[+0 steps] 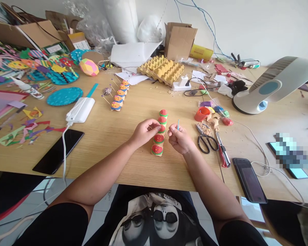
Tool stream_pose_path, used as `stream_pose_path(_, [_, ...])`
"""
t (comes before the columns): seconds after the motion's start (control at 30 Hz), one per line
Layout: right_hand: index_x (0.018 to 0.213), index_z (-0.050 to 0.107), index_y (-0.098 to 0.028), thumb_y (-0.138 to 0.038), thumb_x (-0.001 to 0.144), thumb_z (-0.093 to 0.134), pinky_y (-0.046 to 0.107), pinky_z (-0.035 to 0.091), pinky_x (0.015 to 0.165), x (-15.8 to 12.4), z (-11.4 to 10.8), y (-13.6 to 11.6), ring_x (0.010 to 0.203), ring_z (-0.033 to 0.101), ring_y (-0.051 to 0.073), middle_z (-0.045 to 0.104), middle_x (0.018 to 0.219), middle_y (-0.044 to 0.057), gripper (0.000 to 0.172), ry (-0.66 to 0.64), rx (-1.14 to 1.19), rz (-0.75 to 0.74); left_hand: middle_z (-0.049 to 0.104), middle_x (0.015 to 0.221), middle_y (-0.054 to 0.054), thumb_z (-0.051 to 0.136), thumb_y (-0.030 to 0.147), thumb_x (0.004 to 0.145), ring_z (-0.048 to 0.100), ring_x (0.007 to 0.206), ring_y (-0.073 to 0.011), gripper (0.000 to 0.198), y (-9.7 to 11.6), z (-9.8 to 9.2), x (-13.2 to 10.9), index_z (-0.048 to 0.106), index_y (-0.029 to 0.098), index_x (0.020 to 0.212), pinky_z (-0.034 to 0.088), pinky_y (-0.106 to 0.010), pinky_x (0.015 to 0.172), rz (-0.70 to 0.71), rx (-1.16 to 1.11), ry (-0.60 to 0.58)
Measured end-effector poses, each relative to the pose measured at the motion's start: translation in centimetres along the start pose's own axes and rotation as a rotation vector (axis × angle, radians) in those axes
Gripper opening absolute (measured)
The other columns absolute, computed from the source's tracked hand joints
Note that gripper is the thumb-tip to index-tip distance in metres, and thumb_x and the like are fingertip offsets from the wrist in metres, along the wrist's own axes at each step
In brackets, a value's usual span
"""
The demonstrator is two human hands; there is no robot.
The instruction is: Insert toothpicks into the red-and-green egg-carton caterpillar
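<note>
A row of egg-carton cups (157, 149), painted red and green with small yellow face details, runs away from me on the wooden table. My left hand (146, 132) is at the row's left side, its fingertips closed at the middle cup; whatever they pinch is too small to name. Just right of the row, my right hand (179, 137) is closed around a thin blue stick (178, 124) that points upward. Farther back on the left stands a second row of cups (117, 99) in orange and blue, with thin pins beside it.
Scissors (207, 139), a red cutter (222, 150) and a red cup (202, 114) lie to the right, near a phone (249, 179). On the left are a black phone (58, 151) and a white power bank (80, 110). Yellow egg trays (161, 70) sit behind.
</note>
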State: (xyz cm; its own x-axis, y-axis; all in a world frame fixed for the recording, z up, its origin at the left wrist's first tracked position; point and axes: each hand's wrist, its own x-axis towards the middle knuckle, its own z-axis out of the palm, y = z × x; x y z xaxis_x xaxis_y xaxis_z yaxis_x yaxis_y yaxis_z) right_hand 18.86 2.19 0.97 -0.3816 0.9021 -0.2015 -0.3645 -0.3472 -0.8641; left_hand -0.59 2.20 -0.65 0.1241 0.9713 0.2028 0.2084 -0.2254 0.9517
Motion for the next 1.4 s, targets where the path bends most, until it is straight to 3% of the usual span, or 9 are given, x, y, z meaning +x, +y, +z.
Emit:
stream_pose_path(0.27, [0.073,0.040,-0.024,-0.060,0.062,0.091,0.023,0.010,0.046,-0.3,0.3,0.0,0.045,0.021,0.006,0.039,0.052,-0.011,0.063,-0.020,0.001,0.007,0.076,0.095,-0.003,0.069,0.045,0.091,0.069,0.083,-0.0161,0.025,0.2,0.0,-0.1,0.072,0.020,0.094,0.051,-0.026,0.071,0.019,0.003,-0.023])
stream_pose_path(0.47, [0.071,0.042,-0.024,-0.057,0.067,0.088,0.023,0.017,0.047,-0.1,0.1,0.4,0.047,0.029,0.008,0.044,0.049,-0.009,0.057,0.030,-0.113,-0.066,0.076,0.097,-0.004,0.068,0.044,0.091,0.068,0.083,-0.0167,0.024,0.3,0.2,-0.3,0.072,0.021,0.095,0.052,-0.028,0.072,0.041,0.045,-0.017])
stream_pose_path(0.73, [0.070,0.050,-0.023,-0.066,0.075,0.079,0.026,0.023,0.049,-0.6,0.8,0.6,0.050,0.034,0.010,0.046,0.053,-0.006,0.052,0.080,-0.355,-0.190,0.070,0.102,-0.004,0.074,0.035,0.087,0.065,0.088,-0.0171,0.020,1.3,0.5,-1.0,0.072,0.025,0.104,0.054,-0.028,0.074,0.221,0.117,-0.116])
stream_pose_path(1.17, [0.058,0.051,-0.021,-0.071,0.080,0.072,0.027,0.029,0.055,-0.4,0.4,0.7,0.055,0.037,0.011,0.047,0.054,-0.003,0.058,0.079,-0.632,-0.315,0.074,0.100,-0.005,0.074,0.032,0.087,0.067,0.085,-0.0172,0.012,1.5,0.6,-1.2,0.075,0.024,0.096,0.056,-0.029,0.072,0.267,0.161,-0.072])
stream_pose_path(1.4, [0.056,0.048,-0.020,-0.078,0.076,0.070,0.028,0.028,0.054,-0.1,0.2,0.6,0.055,0.035,0.011,0.041,0.054,-0.004,0.064,0.076,-0.706,-0.341,0.074,0.093,-0.004,0.074,0.024,0.088,0.068,0.079,-0.0134,0.004,0.9,0.8,-1.0,0.073,0.020,0.089,0.056,-0.024,0.068,0.390,0.119,-0.043])
